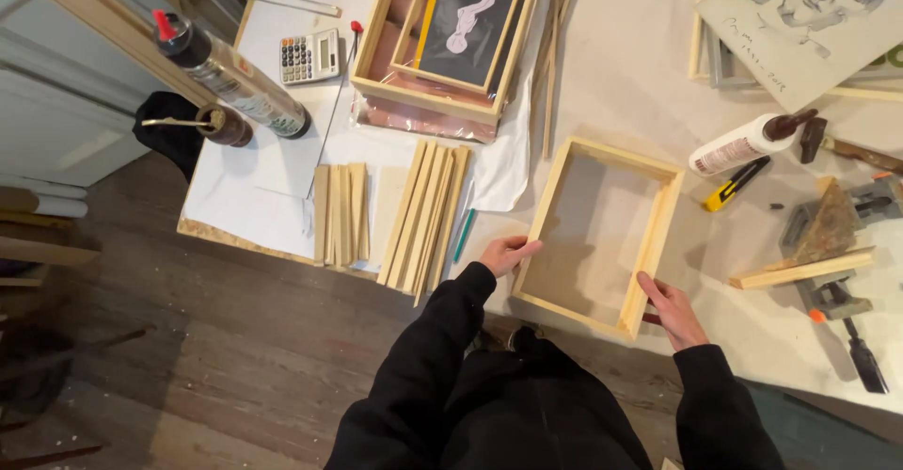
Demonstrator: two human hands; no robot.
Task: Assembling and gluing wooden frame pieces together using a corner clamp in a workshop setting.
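Both arms in black sleeves, reaching forward from lower frame. Left hand [506, 254]: palm down, fingers extended and slightly curled, thumb tucked under, wrist bare past cuff. Right hand [672, 311]: angled inward, fingers curled in pinch, thumb on top, knuckles toward camera. Hands well apart, roughly level, elbows bent.

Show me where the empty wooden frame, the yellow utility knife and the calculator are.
Empty wooden frame [650, 244], head view, on its right side rail.
Yellow utility knife [736, 185], head view, mid-body.
Calculator [309, 56], head view, on its keypad.
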